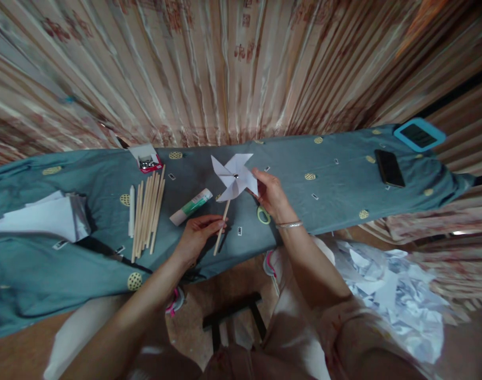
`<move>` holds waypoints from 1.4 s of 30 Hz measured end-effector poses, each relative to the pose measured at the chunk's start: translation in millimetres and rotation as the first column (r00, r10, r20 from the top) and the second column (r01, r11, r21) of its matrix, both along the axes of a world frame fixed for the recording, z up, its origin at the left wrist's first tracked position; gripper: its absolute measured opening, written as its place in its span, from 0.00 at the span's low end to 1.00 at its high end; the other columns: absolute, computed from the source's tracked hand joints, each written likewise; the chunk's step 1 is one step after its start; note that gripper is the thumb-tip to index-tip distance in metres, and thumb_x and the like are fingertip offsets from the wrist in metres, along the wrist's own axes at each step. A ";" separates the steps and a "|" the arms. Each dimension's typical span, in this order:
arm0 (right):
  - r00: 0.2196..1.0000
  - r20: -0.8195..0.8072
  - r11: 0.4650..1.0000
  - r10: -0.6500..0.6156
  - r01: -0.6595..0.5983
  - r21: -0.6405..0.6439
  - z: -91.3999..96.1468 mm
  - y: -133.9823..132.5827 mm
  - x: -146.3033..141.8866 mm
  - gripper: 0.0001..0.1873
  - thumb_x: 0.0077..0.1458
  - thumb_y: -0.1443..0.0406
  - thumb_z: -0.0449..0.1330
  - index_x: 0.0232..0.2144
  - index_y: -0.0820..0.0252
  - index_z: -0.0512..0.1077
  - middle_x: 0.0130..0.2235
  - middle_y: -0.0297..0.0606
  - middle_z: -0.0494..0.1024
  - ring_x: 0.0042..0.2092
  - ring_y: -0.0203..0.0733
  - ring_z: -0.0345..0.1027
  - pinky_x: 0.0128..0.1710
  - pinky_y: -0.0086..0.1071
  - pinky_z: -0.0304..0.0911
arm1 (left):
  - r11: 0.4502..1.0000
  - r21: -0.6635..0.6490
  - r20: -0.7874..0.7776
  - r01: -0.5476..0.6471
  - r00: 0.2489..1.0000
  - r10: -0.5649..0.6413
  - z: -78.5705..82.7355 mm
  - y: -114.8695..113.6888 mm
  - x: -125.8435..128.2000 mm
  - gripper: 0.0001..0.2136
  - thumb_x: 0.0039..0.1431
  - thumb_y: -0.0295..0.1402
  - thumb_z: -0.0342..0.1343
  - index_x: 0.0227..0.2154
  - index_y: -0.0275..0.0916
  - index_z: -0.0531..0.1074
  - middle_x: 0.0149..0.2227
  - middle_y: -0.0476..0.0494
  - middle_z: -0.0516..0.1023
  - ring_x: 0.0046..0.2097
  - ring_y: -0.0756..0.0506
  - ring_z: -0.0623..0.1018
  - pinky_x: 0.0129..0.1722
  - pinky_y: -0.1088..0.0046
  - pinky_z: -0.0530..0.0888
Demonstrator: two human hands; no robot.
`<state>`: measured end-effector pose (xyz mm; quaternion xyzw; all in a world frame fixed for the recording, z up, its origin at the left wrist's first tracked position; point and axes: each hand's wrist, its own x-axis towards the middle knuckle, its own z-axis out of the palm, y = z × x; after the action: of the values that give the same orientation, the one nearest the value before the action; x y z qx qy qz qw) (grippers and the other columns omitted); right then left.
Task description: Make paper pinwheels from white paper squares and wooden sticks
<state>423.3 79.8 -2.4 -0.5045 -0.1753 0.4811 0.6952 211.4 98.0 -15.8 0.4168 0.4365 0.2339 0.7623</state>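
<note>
A white paper pinwheel (246, 178) with a shiny pin at its centre is held above the cloth-covered table. My left hand (201, 232) pinches its wooden stick (221, 230) between thumb and fingers. At the right edge of the paper blades, my right hand (271, 194) has its fingers around one blade, partly hidden behind it. Scissors with pale green handles (263, 215) lie just below my right hand. A green and white glue stick (191, 207) rests on the cloth above my left hand.
Several wooden sticks (149, 214) lie beside a white stick-like tube (132, 211). A small box of pins (148, 162) stands behind them, with stacked white paper (43, 216) far left. A phone (389, 168) and a blue-framed device (420, 134) lie right. Paper scraps (395, 295) fill a bag below.
</note>
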 end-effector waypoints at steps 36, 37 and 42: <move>0.988 -0.077 0.989 0.134 -0.138 -0.051 -0.1 -3.8 -21.7 0.19 0.32 0.55 0.77 0.21 0.60 0.74 0.21 0.26 0.73 0.23 0.26 0.65 0.24 0.21 0.62 | 0.996 -0.009 0.042 -0.089 0.995 0.089 2.1 0.3 1.4 0.20 0.28 0.42 0.77 0.27 0.37 0.83 0.28 0.44 0.83 0.30 0.50 0.77 0.34 0.76 0.73; 0.988 -0.082 0.989 0.134 -0.139 -0.057 0.3 -3.9 -22.1 0.20 0.31 0.55 0.77 0.21 0.60 0.74 0.21 0.27 0.74 0.23 0.26 0.65 0.24 0.21 0.62 | 0.996 -0.012 0.044 -0.089 0.995 0.089 1.6 0.3 1.2 0.20 0.28 0.42 0.77 0.27 0.37 0.82 0.28 0.44 0.83 0.29 0.51 0.77 0.34 0.76 0.73; 0.987 -0.096 0.988 0.128 -0.135 -0.075 2.5 -3.7 -25.7 0.23 0.25 0.53 0.78 0.20 0.59 0.75 0.21 0.26 0.74 0.22 0.26 0.65 0.23 0.21 0.63 | 0.996 -0.013 0.042 -0.088 0.995 0.089 0.6 0.2 1.1 0.21 0.28 0.42 0.77 0.27 0.36 0.82 0.27 0.45 0.83 0.30 0.50 0.78 0.34 0.76 0.74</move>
<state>397.7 76.1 0.1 -0.4972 -0.1569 0.5551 0.6481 212.5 98.2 -15.2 0.3878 0.4393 0.2740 0.7626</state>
